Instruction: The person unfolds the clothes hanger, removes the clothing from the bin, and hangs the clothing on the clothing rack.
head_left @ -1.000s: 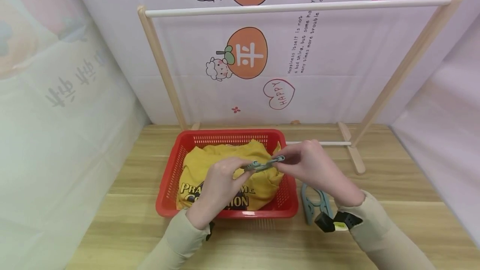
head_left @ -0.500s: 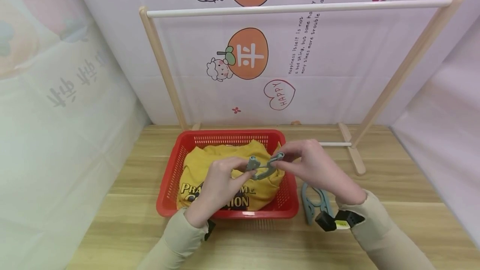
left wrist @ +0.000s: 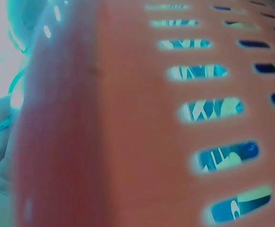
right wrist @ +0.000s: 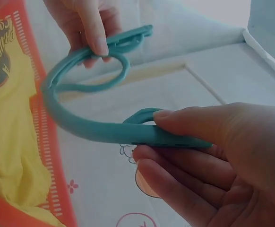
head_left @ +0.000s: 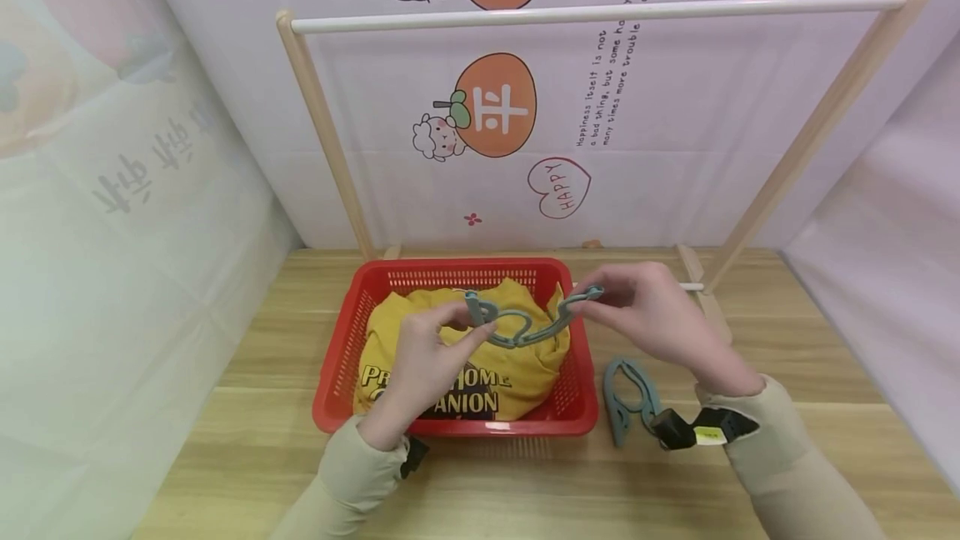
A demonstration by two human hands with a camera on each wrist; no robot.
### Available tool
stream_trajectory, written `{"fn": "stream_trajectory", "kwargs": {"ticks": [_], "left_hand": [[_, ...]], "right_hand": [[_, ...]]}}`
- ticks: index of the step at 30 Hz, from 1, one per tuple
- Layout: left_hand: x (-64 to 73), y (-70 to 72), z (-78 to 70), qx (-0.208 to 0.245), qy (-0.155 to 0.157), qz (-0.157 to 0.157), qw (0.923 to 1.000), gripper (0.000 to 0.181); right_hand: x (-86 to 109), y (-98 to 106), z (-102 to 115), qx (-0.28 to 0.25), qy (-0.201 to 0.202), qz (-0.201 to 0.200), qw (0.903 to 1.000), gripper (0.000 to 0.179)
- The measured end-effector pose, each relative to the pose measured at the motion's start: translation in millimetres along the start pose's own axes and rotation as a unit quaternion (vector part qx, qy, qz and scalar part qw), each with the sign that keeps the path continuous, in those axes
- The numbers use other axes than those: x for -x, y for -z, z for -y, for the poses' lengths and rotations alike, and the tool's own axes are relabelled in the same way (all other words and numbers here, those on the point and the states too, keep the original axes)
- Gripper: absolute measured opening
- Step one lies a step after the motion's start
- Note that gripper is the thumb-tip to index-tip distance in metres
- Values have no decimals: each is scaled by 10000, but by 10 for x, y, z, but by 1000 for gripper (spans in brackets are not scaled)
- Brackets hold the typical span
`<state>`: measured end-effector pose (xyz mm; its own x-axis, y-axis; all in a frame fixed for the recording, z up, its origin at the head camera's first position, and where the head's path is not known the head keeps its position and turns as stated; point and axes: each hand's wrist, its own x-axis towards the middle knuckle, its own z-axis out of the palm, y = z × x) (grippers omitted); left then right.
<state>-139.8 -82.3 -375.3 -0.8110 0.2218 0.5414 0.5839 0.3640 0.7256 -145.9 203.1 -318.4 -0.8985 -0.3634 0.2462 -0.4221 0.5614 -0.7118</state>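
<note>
Both hands hold a teal folding clothes hanger point(head_left: 517, 342) above the red basket point(head_left: 450, 428), its two arms spread apart into a wide curve. My left hand point(head_left: 427, 352) pinches one arm between thumb and fingers. At the other arm's end, my right hand point(head_left: 652, 315) grips with the thumb on top and fingers beneath, as the right wrist view shows on the hanger point(right wrist: 95, 131). A yellow printed T-shirt point(head_left: 442, 332) lies bunched in the basket. Mostly the basket wall point(left wrist: 133, 118) fills the left wrist view, hiding the left hand's grip.
A second teal hanger point(head_left: 616, 419), folded, lies on the wooden table point(head_left: 247, 357) right of the basket, under my right wrist. Behind stands a wooden drying rack with a white top bar point(head_left: 487, 18). Printed white sheets point(head_left: 390, 173) enclose the back and sides.
The hanger has gone from folded up between the fingers to spread wide. My left hand has moved left and my right hand right and slightly up.
</note>
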Motion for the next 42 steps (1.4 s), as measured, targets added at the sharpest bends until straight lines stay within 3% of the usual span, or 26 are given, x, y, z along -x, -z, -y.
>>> {"fn": "stream_trajectory", "kwargs": {"ticks": [8,13,25,30,33,35,38,42], "left_hand": [[-11,82,-6,601,604,-422,9955,12],[-18,125,-28,1021,905,-638,9886,16],[-46,130,-55,1701,993,-1010,9752,16],[-67,137,-61,2109,1057,-1234,9639,18],[-72,125,-62,2578,1229,-1320,9492,20],[-71,109,-60,2965,1392,-1382,9347,19],[-74,78,-55,3725,1597,-1420,9031,14],[-69,38,-48,4743,1800,-1340,8513,9]], "right_hand": [[16,145,-125,-490,-131,-85,9987,12],[27,207,-191,-484,-185,42,9986,10],[67,175,-282,-631,-521,268,9963,12],[79,122,-311,-790,-582,483,9940,14],[79,93,-323,-790,-506,581,9939,14],[77,76,-326,-770,-447,607,9942,16],[67,55,-326,-772,-384,576,9946,16],[56,47,-304,-765,-325,434,9956,17]]}}
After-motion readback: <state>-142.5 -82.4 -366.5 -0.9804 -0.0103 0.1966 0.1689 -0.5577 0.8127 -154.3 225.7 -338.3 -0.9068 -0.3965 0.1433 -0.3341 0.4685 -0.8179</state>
